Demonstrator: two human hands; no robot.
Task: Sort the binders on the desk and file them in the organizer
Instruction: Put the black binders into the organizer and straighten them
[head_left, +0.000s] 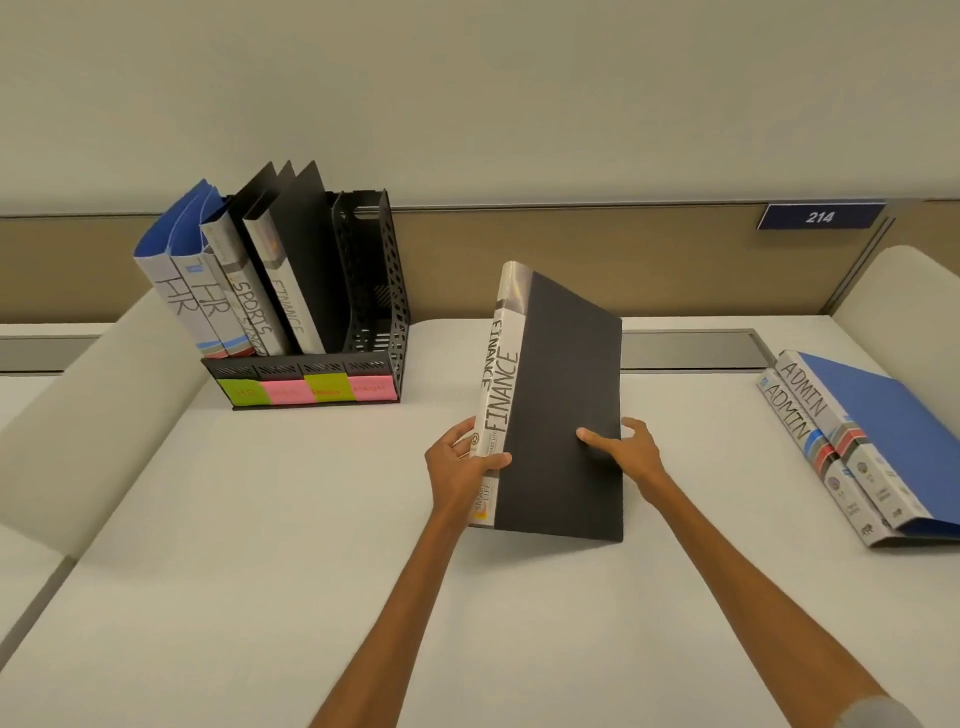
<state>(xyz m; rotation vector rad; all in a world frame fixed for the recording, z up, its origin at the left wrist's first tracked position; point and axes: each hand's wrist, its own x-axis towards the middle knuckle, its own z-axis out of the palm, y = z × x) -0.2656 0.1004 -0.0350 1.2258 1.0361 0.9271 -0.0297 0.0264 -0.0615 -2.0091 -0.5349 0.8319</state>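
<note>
A black binder (563, 374) with a white spine lettered FINANCE stands upright at the desk's centre. My left hand (460, 462) grips its spine low down, and my right hand (626, 452) holds its cover edge, thumb on the front. At the far left stands the black mesh organizer (376, 291) with coloured labels along its front. It holds two blue HR binders (179, 280), a SPORTS binder (249, 306) and a FINANCE binder (288, 291); its rightmost slot is empty. Two blue ADMIN binders (852, 441) lie stacked at the right.
The white desk (311, 519) runs to a tan partition (675, 260) at the back, bearing a blue sign reading 214 (820, 216). A grey cable slot (691, 351) lies behind the held binder. Curved white dividers rise at the left and far right.
</note>
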